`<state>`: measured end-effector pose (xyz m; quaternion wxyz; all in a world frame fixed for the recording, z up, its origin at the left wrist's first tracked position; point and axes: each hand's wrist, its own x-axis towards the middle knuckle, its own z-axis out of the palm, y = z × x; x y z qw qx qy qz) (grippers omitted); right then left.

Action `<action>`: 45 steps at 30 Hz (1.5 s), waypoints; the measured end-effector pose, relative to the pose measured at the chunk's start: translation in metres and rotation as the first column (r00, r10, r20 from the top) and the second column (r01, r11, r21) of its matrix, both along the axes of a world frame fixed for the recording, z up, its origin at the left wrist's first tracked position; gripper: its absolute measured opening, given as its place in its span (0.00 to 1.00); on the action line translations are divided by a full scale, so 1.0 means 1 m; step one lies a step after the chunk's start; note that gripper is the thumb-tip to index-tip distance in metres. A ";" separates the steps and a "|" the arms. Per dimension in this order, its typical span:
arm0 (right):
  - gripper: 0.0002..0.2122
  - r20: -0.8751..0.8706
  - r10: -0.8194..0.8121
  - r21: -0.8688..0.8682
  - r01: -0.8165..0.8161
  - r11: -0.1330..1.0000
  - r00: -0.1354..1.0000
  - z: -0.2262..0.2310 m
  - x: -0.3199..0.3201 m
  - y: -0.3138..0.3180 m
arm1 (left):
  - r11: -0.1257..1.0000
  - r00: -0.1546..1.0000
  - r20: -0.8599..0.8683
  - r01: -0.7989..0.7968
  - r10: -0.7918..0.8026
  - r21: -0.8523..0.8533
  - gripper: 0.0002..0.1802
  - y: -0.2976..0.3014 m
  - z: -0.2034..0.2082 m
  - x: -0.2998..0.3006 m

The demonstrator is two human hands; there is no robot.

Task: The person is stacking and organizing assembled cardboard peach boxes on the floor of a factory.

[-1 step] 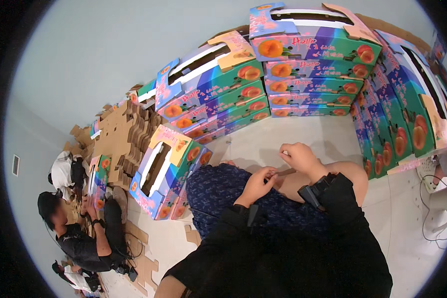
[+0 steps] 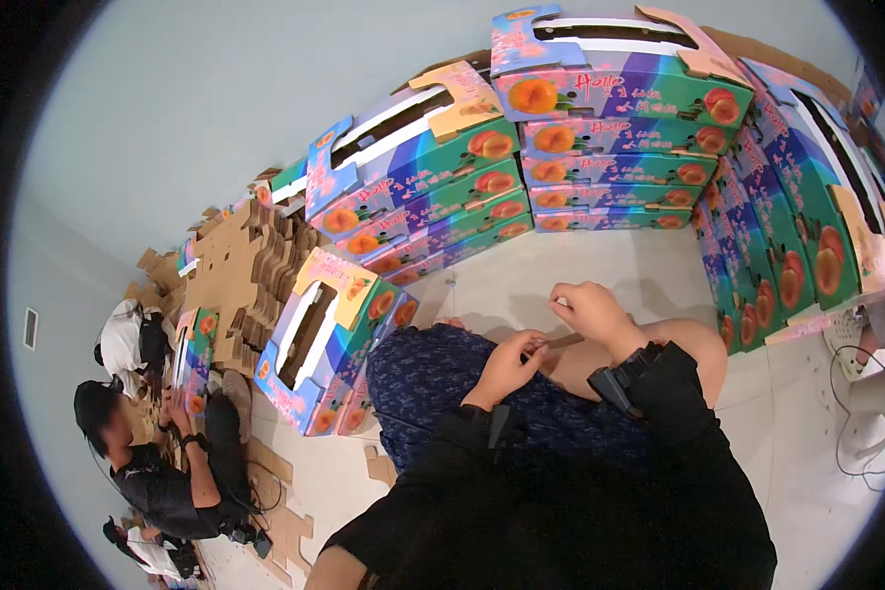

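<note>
My left hand (image 2: 506,371) rests over my lap on dark blue patterned cloth (image 2: 428,383), its fingers curled together. Whatever they may hold is too small to make out. Slightly higher and to the right, my right hand (image 2: 600,317) is bent over my bare leg (image 2: 693,359) with fingers curled in; their inner side is hidden. The hands are apart. Nearest on the left stands a printed fruit carton (image 2: 315,339) with a slot in its top. Neither hand touches a carton.
Ahead are stacked cartons (image 2: 624,93), with more stacks at left (image 2: 413,147) and right (image 2: 806,197). Flat cardboard (image 2: 231,270) piles lie left, near a seated co-worker (image 2: 167,472) handling a carton (image 2: 197,359). A cable (image 2: 841,423) and white stool (image 2: 865,433) are at right.
</note>
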<state>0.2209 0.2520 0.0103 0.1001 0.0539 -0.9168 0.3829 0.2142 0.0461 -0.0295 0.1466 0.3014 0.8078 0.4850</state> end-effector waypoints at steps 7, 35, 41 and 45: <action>0.13 -0.031 0.026 0.043 -0.024 0.999 0.999 0.013 0.007 -0.001 | 0.999 0.999 -0.013 0.045 -0.046 -0.024 0.13 -0.002 -0.006 0.000; 0.35 -0.410 -0.677 -0.432 0.523 0.734 0.611 0.077 -0.072 0.158 | 0.985 0.994 -0.035 0.094 -0.100 -0.145 0.09 -0.002 -0.011 0.002; 0.34 -0.706 -0.440 0.173 0.738 0.653 0.555 0.088 -0.057 0.173 | 0.985 0.995 -0.060 0.069 -0.080 -0.160 0.08 0.001 -0.011 0.002; 0.35 -0.722 -0.429 0.202 0.758 0.620 0.543 0.082 -0.066 0.189 | 0.977 0.992 -0.092 0.063 -0.083 -0.202 0.09 0.005 -0.011 -0.001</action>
